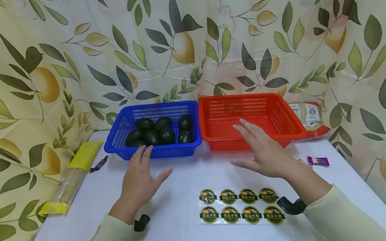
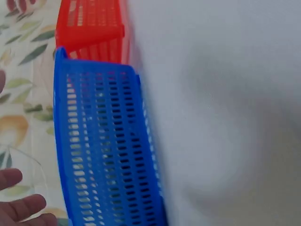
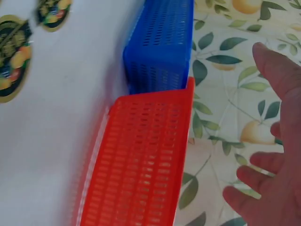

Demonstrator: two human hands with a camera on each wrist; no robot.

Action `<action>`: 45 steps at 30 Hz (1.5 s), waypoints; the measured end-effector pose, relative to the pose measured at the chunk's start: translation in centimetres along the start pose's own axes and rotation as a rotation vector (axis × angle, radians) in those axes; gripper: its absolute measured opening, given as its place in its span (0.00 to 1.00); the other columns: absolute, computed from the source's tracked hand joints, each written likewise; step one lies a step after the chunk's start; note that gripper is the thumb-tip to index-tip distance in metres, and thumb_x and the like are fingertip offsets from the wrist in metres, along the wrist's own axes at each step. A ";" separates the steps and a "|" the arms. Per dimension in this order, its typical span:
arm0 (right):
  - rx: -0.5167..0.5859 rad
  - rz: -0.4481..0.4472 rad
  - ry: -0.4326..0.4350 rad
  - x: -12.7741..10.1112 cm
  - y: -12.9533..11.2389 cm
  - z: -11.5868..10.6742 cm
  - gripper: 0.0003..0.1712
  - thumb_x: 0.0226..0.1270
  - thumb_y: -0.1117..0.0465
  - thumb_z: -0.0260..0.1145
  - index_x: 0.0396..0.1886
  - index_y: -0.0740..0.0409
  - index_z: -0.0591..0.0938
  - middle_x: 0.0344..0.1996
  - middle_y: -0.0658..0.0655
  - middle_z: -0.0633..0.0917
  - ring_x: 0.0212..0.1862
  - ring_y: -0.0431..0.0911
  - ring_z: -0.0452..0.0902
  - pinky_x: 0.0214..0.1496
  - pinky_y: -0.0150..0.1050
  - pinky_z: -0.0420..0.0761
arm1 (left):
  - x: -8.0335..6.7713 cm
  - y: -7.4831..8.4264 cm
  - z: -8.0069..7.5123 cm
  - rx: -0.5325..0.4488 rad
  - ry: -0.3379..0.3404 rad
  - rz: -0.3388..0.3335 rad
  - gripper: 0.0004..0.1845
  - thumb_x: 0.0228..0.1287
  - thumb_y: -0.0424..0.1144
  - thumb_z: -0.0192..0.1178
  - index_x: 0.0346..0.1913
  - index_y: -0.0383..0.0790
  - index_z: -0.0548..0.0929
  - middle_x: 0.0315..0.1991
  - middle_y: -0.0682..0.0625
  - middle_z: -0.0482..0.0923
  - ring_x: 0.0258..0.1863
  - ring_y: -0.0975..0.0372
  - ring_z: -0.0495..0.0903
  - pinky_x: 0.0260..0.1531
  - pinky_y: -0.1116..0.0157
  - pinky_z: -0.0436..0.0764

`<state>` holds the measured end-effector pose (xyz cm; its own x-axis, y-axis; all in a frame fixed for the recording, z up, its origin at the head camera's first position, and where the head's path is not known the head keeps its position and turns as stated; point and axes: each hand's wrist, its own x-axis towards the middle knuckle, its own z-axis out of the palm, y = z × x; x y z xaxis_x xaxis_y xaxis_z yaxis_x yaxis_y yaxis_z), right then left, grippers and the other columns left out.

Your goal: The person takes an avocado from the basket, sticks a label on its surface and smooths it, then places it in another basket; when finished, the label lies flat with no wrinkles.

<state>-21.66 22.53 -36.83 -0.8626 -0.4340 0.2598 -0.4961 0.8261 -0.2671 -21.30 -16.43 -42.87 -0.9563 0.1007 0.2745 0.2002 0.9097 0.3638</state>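
My left hand point(image 1: 138, 182) hovers over the white table in front of the blue basket point(image 1: 161, 153), its fingers extended and the thumb spread, holding nothing. Several dark green avocados point(image 1: 150, 137) lie inside that basket. In front of the red basket point(image 1: 230, 146) is my right hand point(image 1: 263, 153), also with spread fingers and nothing in its grasp. No avocados show in the red basket. Its wall point(image 3: 136, 160) appears in the right wrist view beside the fingers of my right hand point(image 3: 277, 155). The left wrist view has the blue basket's slotted side point(image 2: 106, 146) near my left fingers point(image 2: 21, 207).
A sheet of round black-and-gold stickers point(image 1: 240, 207) lies on the table point(image 1: 178, 235) between the forearms. On the left are a yellow-ended clear package point(image 1: 71, 179) and a dark wrapped candy point(image 1: 99, 163). To the right sit a purple wrapped candy point(image 1: 318, 161) and a red-and-white bag point(image 1: 310, 118).
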 end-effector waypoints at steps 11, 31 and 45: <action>0.231 0.010 -0.063 5.4 -0.4 0.6 0.56 0.61 0.35 0.75 0.82 0.46 0.60 0.79 0.56 0.65 0.79 0.60 0.61 0.71 0.71 0.69 | 1.5 -3.5 -0.9 -0.518 -0.100 -0.386 0.51 0.66 0.79 0.49 0.73 0.38 0.66 0.71 0.39 0.71 0.71 0.45 0.70 0.68 0.44 0.75; 0.627 0.031 -0.285 18.7 -4.1 4.2 0.43 0.64 0.40 0.74 0.75 0.46 0.71 0.69 0.54 0.78 0.71 0.51 0.73 0.70 0.56 0.78 | 5.4 -7.1 -0.9 -1.562 0.061 -0.753 0.21 0.84 0.48 0.48 0.70 0.46 0.60 0.48 0.48 0.75 0.49 0.58 0.84 0.54 0.65 0.86; 0.757 0.025 -0.462 27.2 -4.4 7.2 0.33 0.69 0.47 0.72 0.70 0.51 0.76 0.67 0.58 0.79 0.65 0.52 0.78 0.72 0.52 0.76 | 5.6 -7.1 -0.8 -1.512 0.067 -0.797 0.18 0.83 0.49 0.49 0.66 0.46 0.63 0.48 0.48 0.76 0.46 0.59 0.85 0.53 0.65 0.86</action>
<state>-43.67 4.47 -35.22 -0.7465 -0.6561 -0.1109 -0.2676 0.4486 -0.8527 -27.96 -22.64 -43.24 -0.9100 -0.2065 -0.3595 -0.2404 -0.4435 0.8634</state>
